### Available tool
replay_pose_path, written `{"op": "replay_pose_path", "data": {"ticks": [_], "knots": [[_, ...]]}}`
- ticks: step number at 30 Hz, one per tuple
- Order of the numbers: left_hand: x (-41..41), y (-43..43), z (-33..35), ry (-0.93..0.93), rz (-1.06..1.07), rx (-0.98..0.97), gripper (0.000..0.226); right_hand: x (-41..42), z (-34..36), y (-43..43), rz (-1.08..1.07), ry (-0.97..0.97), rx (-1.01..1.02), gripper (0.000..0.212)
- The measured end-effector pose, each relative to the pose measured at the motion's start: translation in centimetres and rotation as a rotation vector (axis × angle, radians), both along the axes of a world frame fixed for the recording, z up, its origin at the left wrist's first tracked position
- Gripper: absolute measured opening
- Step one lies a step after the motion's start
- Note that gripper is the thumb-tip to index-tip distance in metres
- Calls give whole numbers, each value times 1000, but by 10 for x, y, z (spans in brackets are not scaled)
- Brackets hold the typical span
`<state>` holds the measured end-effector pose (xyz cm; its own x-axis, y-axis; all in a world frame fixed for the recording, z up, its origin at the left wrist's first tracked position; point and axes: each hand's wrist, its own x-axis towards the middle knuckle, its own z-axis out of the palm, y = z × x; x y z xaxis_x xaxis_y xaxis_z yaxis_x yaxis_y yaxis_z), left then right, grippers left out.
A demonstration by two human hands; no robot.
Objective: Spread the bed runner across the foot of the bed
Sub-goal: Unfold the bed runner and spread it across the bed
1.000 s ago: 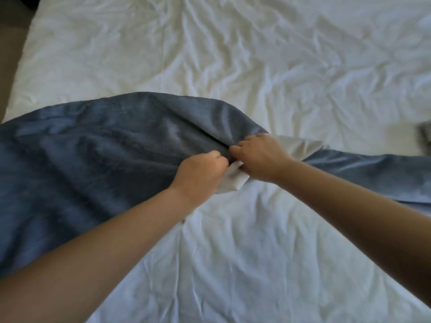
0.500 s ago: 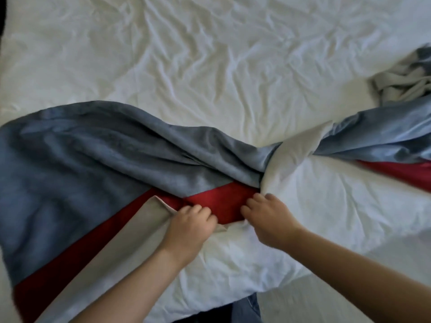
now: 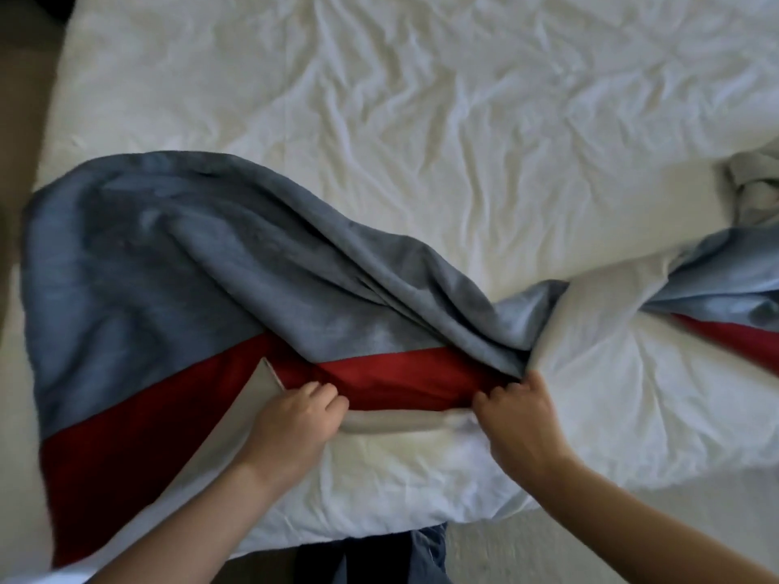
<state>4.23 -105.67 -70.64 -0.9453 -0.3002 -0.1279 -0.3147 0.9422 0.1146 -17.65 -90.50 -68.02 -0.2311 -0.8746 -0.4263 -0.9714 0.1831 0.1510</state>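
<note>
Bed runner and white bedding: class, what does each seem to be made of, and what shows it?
Bed runner: soft woven cloth, probably; blue-grey part with a slight sheen, a red band and a matte beige backing; it drapes in smooth folds. White bedding: matte cloth, perhaps cotton; many fine crisp creases.

bed runner (image 3: 202, 267): blue-grey top band, red band below, beige underside; lies on plain white duvet (image 3: 421, 120).
</note>
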Motion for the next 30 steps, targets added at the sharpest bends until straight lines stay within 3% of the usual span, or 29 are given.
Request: {"op": "replay_pose_path", "data": {"ticks": [3,8,13,17,21,26,30], "knots": [[19,-2,1,75,28,-71,35,-11,3,-10,-29,-64,74,19],[60,-17,1,38,378,-151,45,24,9,-60,-8,-394,30,38],[96,-27,13,-122,603,37,61,108,1,-119,-96,-553,-2,42],[123,-19,13,-104,490,30,44,153,-18,-138,-164,-420,-35,17],[158,-35,15,-89,318,-72,17,163,-26,-127,-206,-387,-53,16],[212,-86,31,-116,263,-142,32,187,-31,-102,-236,-442,-60,16],[249,-109,36,-188,344,-101,29,229,-33,-96,-231,-482,-113,15]]}}
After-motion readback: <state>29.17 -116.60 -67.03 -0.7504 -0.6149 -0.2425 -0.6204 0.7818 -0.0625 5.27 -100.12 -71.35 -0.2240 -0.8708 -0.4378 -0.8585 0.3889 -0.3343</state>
